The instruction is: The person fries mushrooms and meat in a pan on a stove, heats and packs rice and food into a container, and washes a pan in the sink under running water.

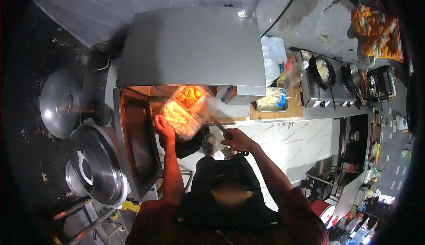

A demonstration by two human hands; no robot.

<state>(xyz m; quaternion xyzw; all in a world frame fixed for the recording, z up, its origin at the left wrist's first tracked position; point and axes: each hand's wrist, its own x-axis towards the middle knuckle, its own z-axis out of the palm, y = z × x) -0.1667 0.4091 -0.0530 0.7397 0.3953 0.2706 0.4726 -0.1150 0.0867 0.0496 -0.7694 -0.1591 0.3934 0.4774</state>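
Observation:
My left hand (165, 130) grips the edge of a clear plastic takeaway container (189, 132), tilted in front of the opening of a steel heated cabinet (195, 46). One compartment holds orange chunks of food (189, 95); a larger one holds a pale grainy food (177, 117), perhaps rice. Warm light colours both orange. To the right, my right hand (239, 140) is closed around the black handle of a metal utensil (219, 124). Its shaft runs toward the container, and its working end cannot be made out. A dark round pan (190, 148) shows partly below the container.
The cabinet's door (141, 134) hangs open at the left, beside a large lidded pot (95, 165). On the counter at right are a metal tray (272, 100) of pale food and stacked plastic containers (272, 52). Farther right, a frying pan (323, 71) sits on a stove.

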